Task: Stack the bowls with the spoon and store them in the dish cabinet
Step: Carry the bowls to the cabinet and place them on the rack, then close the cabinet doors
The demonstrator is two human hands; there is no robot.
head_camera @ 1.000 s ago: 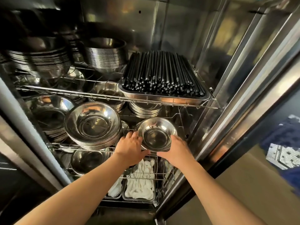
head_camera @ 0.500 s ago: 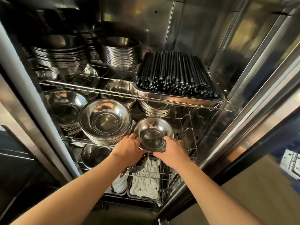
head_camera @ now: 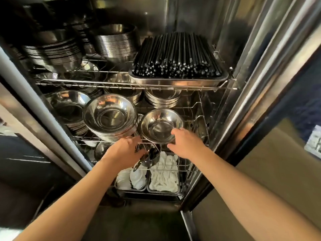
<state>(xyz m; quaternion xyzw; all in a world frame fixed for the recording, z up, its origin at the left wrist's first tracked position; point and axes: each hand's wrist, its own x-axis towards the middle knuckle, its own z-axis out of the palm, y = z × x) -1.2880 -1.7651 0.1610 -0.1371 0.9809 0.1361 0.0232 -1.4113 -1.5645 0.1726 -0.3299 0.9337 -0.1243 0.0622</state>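
Observation:
A small stack of steel bowls (head_camera: 161,126) sits on the middle wire shelf (head_camera: 199,119) of the dish cabinet, right of a bigger bowl stack (head_camera: 109,115). My right hand (head_camera: 185,144) pinches its front rim, thumb on the inside and fingers below. My left hand (head_camera: 126,151) is lower, at the shelf's front edge, with its fingers curled around shiny metal spoons (head_camera: 147,158) that point down and to the left. How many spoons there are is hidden by the hand.
The top shelf carries a steel tray of black chopsticks (head_camera: 177,56) and tall bowl stacks (head_camera: 116,42). More bowls (head_camera: 69,106) fill the middle shelf's left. Trays of white spoons (head_camera: 163,176) lie on the bottom shelf. The steel door frame (head_camera: 260,84) rises on the right.
The bowl stack went from held in both hands to resting on the middle shelf. My left hand left the bowls and dropped lower, now holding spoons. The view shifted closer.

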